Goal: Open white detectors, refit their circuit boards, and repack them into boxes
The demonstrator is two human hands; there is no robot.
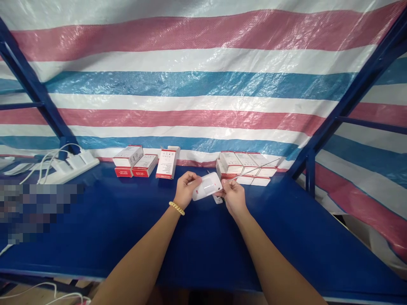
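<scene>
In the head view a white plastic motion detector with a pale window and small red marks is held tilted above the blue table. My left hand is closed on its left end, thumb on the face. At the other end, the fingers of my right hand are pinched together around a thin metal antenna, which points up to the right. They touch the detector's edge; whether the antenna joins the detector is hidden by the fingers. Below lies a small white piece, partly covered by the detector and hand.
Red-and-white boxes stand at the back left, with one upright box beside them. More stacked white boxes are behind my right hand. A white power strip with cables sits at left. Blue frame posts and striped sheeting enclose the table.
</scene>
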